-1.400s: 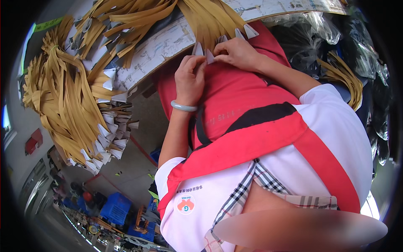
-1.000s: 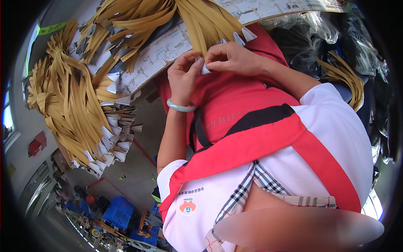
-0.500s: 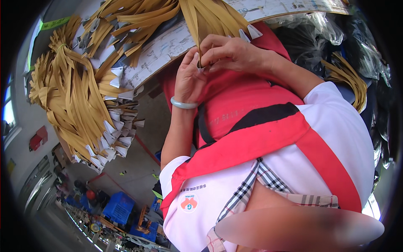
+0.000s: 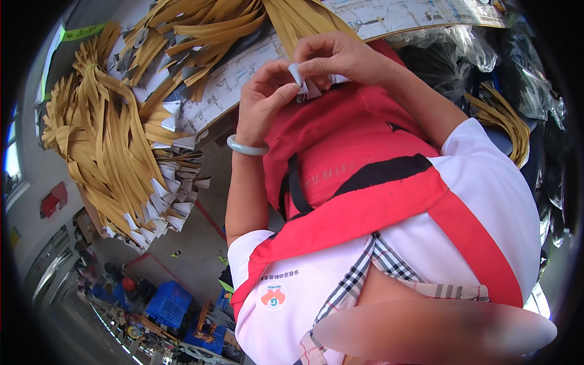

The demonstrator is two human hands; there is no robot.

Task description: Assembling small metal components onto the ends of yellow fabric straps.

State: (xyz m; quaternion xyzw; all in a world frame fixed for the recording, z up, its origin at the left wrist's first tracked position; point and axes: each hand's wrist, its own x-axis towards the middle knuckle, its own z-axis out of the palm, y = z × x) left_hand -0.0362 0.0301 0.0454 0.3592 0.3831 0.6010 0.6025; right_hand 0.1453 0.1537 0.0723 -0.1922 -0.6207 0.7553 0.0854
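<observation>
My left hand (image 4: 263, 97), with a pale bangle (image 4: 246, 146) at the wrist, is closed with thumb and fingers pinching white-grey end tabs (image 4: 295, 73) in front of my red apron. Close beside it, my right hand (image 4: 340, 59) is closed on the same tabs, its fingertips meeting the left's. The tabs belong to flat mustard-yellow strips that look like zipper tapes (image 4: 304, 23), which run back from my hands over the table. The fingers partly hide the tabs, so how each is gripped is unclear.
The worn white table (image 4: 225, 91) has more yellow strips (image 4: 213, 33) on it. A large bundle with white ends (image 4: 109, 140) hangs off its left side. Clear plastic bags (image 4: 444, 52) and another yellow bundle (image 4: 505, 121) lie to the right. Blue crates (image 4: 169, 304) stand on the floor.
Both hands have shifted, the left a little leftward, the right slightly up. A dark ring-like end between the fingers earlier has given way to visible white-grey tabs.
</observation>
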